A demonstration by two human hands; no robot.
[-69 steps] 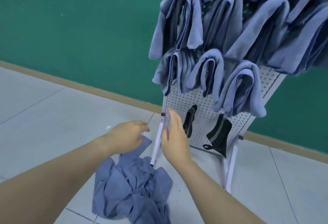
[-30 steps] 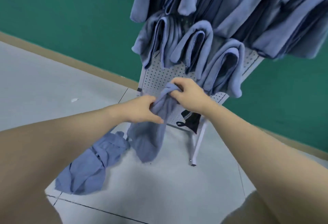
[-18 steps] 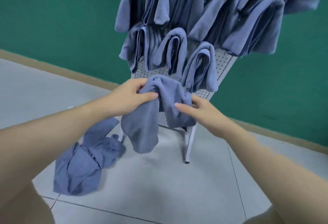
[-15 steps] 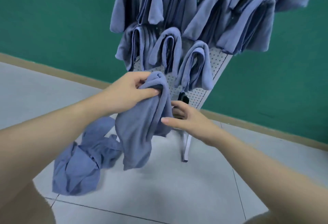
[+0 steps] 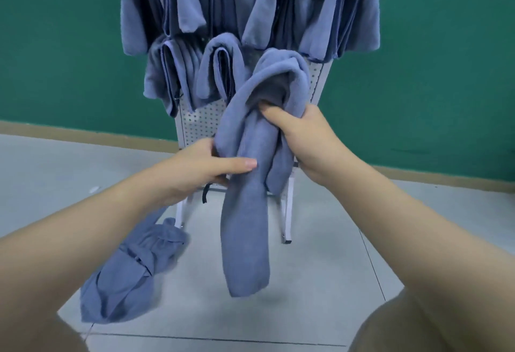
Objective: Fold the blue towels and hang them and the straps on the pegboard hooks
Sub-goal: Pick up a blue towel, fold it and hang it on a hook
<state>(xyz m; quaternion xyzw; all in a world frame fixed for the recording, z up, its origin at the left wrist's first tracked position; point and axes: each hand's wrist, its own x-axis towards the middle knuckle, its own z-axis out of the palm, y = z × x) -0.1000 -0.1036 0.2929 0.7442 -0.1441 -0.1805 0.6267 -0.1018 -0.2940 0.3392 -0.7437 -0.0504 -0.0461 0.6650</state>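
Both our hands grip the long folded blue cloth towel [image 5: 246, 212]: our left hand [image 5: 200, 169] pinches its middle, our right hand [image 5: 303, 134] curls round its doubled top. We hold it before the white perforated metal pegboard [image 5: 199, 122], beneath hung blue towels [image 5: 223, 70]; a crumpled blue towel heap [image 5: 131, 273] lies on the grey tiled floor [image 5: 320, 282].

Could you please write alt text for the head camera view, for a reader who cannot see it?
Two bare hands, left hand and right hand, grip a folded blue cloth towel before a white perforated pegboard hung with folded blue towels. A crumpled blue towel pile lies on the grey tiled floor.
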